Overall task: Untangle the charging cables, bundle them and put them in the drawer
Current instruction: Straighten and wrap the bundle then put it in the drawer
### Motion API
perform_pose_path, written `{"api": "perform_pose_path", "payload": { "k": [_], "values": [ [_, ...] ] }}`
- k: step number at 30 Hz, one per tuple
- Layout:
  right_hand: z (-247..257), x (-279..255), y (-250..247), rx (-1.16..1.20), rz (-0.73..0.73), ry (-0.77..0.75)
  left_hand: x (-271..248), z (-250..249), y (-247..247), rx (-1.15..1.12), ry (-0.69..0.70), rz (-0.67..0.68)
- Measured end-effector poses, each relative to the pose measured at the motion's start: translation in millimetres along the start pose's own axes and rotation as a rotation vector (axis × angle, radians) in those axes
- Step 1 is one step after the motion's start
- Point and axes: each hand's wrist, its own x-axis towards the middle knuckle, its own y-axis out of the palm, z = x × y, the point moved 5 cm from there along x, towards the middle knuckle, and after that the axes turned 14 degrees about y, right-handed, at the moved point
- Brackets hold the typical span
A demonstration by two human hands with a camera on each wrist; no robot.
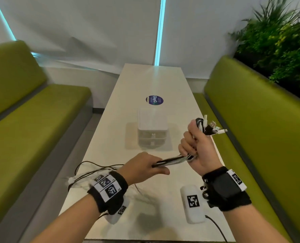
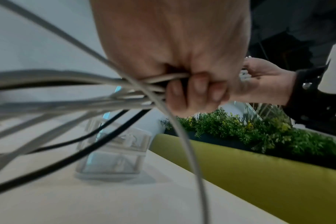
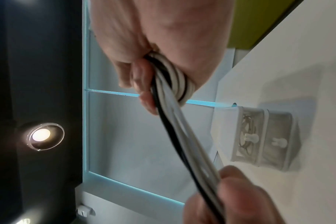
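Note:
Several white and black charging cables (image 1: 173, 159) run taut between my two hands above the white table (image 1: 145, 81). My right hand (image 1: 191, 142) grips them in an upright fist, and the plug ends (image 1: 210, 127) stick out of its top. In the right wrist view the cables (image 3: 175, 78) loop round that hand (image 3: 142, 78). My left hand (image 1: 145, 165) holds the same strands lower left, fingers (image 2: 194, 91) curled round them. The loose cable tails (image 1: 93, 171) trail left over the table edge. A small clear two-drawer unit (image 1: 152, 130) stands mid-table with both drawers closed.
Two white marker-tagged boxes lie near me, one (image 1: 193, 204) at the right with a black lead and one (image 1: 117, 214) under my left wrist. A round blue sticker (image 1: 154, 100) sits behind the drawer unit. Green benches (image 1: 251, 128) flank the table, with plants (image 1: 277, 41) at right.

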Motion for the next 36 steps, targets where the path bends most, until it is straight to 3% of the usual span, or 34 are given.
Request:
{"api": "perform_pose_path", "payload": {
  "k": [2, 5, 7, 12, 17, 20, 24, 29, 31, 33, 36],
  "values": [
    [-1, 0, 6, -0.160, 0.028, -0.038, -6, 2, -11, 0.077, 0.026, -0.013],
    [3, -3, 17, -0.901, -0.008, -0.296, -16, 6, -22, 0.125, 0.004, 0.033],
    [-5, -1, 25, -1.249, -0.002, -0.334, -23, 8, -26, 0.134, -0.008, 0.066],
    [-36, 2, 33, -1.484, 0.125, -0.243, -19, -1, -34, 0.176, 0.096, -0.025],
    [-50, 4, 27, -1.234, 0.130, -0.033, -18, -3, -35, 0.167, 0.101, -0.037],
    [-59, 7, 17, -1.426, 0.093, 0.039, -17, 0, -29, 0.124, 0.051, 0.009],
    [-67, 3, 12, -1.448, 0.115, 0.114, -17, 2, -24, 0.034, 0.049, 0.013],
    [-65, 9, 11, -1.594, 0.076, 0.059, -11, 11, -32, 0.199, 0.003, -0.047],
    [-58, 9, 11, -1.440, 0.049, 0.090, -14, 19, -34, 0.182, -0.081, -0.044],
    [-50, 7, 8, -1.131, 0.052, 0.106, -20, 29, -34, 0.029, -0.179, -0.052],
    [-46, 2, 5, -0.817, 0.108, 0.160, -27, 32, -31, -0.162, -0.177, -0.111]
  ]
}}
